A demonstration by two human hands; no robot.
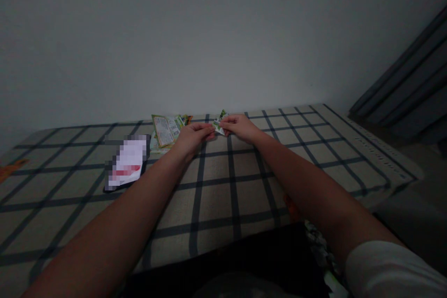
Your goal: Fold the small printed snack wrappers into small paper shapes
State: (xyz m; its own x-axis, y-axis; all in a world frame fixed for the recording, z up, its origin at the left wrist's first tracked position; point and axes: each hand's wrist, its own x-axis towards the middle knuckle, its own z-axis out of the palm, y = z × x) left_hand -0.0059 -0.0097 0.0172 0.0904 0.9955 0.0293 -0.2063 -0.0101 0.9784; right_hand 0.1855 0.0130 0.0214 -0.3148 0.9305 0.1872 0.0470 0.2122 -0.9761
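Observation:
Both arms reach out over a checked tablecloth. Between the fingertips of my two hands is a small green-and-white printed piece, perhaps folded paper or a packet (218, 126). My left hand (195, 136) pinches its left edge with thumb and fingers. On the other side my right hand (240, 128) grips it too, and one pointed corner sticks up above those fingers. The fingers cover part of it, so its full shape is hidden. Just left of my left hand lie several green-and-white printed packets (166, 131), overlapping one another.
A phone (129, 163) with a lit, blurred screen lies on the left of the checked tablecloth (216, 195). Something orange (12, 168) sits at the far left edge. A pale wall (223, 37) rises behind the table, and a dark curtain (412, 84) hangs at right.

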